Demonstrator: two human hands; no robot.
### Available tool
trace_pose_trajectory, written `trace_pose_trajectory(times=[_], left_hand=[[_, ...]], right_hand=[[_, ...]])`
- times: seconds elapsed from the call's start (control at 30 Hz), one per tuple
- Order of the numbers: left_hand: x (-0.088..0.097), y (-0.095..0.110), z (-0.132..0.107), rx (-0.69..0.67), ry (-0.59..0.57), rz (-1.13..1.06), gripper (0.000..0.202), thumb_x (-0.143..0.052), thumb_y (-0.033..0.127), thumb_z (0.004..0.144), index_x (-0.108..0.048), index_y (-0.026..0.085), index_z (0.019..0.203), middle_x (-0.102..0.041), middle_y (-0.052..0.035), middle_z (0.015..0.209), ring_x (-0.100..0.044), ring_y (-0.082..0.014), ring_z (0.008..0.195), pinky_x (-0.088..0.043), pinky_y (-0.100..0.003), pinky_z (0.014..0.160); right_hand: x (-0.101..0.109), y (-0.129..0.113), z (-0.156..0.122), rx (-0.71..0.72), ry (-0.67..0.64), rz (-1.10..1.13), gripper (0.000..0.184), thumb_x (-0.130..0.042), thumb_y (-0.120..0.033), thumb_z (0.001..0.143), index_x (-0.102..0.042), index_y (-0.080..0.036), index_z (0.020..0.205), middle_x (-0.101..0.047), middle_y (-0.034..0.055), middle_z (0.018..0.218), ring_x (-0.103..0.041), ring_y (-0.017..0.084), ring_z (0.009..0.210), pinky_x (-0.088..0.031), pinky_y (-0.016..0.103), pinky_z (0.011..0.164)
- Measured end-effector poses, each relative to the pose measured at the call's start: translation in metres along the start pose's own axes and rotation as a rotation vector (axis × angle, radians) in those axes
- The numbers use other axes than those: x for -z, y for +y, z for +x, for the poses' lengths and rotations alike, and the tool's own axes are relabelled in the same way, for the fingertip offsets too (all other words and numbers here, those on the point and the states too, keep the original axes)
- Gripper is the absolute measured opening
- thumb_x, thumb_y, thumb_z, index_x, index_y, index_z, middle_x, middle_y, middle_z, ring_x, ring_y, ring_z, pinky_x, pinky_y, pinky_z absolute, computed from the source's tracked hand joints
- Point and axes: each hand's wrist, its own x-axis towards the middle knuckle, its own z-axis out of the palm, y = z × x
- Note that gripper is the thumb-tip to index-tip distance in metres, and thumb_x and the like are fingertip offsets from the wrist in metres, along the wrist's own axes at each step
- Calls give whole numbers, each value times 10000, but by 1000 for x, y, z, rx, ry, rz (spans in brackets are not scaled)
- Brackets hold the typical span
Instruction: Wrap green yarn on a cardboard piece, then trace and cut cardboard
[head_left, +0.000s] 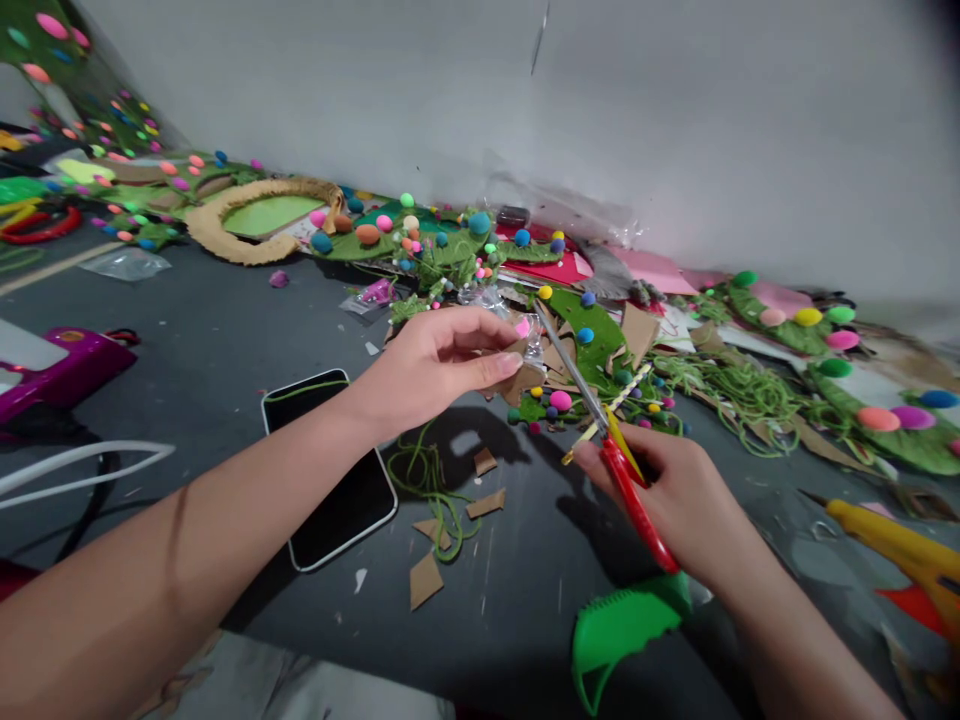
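My left hand (450, 365) pinches a small piece of brown cardboard (529, 378) between thumb and fingers, above the middle of the dark table. In my right hand (675, 480) is a pair of scissors (626, 490) with red and yellow handles. Its metal blades point up and away, just right of the cardboard, and look close together. A thin patterned pencil-like stick (626, 395) shows behind the scissors; I cannot tell whether my right hand touches it. Cardboard scraps (426, 580) and tangled green yarn (427, 480) lie below my left hand.
A phone (337, 500) lies under my left forearm. Near my right arm are a green plastic scraper-like piece (626, 620) and a yellow glue gun (900, 540). Green leaf shapes with coloured pompoms (435, 240) and a tan ring (225, 240) line the wall. A purple tool (75, 370) sits left.
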Motion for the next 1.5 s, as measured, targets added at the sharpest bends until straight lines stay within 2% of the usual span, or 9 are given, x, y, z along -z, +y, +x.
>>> trace_pose_trajectory(times=[0.17,0.33,0.67,1.27,1.5], left_hand=[[-1,2,-1,-19,11,-27,159,-846,242,884,-756,167,991,-767,-9,830,-718,-119,734,-597,-244,718],[0,2,-2,-39,20,22,208,-847,274,890,-746,161,1032,-774,-13,832,-715,-123,725,-592,-254,725],[2,4,-2,-48,18,56,162,-809,199,907,-700,153,1018,-752,1,794,-697,-110,688,-565,-241,686],[0,4,-3,-38,25,51,153,-795,162,891,-682,158,995,-716,33,724,-660,-84,633,-529,-224,642],[0,3,-2,-28,43,71,159,-800,174,885,-681,167,988,-721,33,743,-667,-88,641,-533,-232,649]], right_hand=[[6,3,3,30,-137,101,603,-640,-777,898,-447,-229,738,-418,-48,655,-379,129,615,-280,274,580],[7,2,3,35,-205,138,612,-622,-781,909,-420,-229,737,-395,-50,669,-365,128,628,-257,273,578],[7,2,3,18,-290,166,602,-636,-763,915,-414,-227,755,-376,-55,697,-338,122,654,-273,266,581],[6,-1,3,52,-280,169,592,-623,-712,934,-374,-226,706,-316,-44,690,-285,120,648,-252,274,565],[5,-3,3,22,-229,165,643,-604,-772,897,-377,-228,641,-268,-41,631,-236,110,590,-201,287,517]])
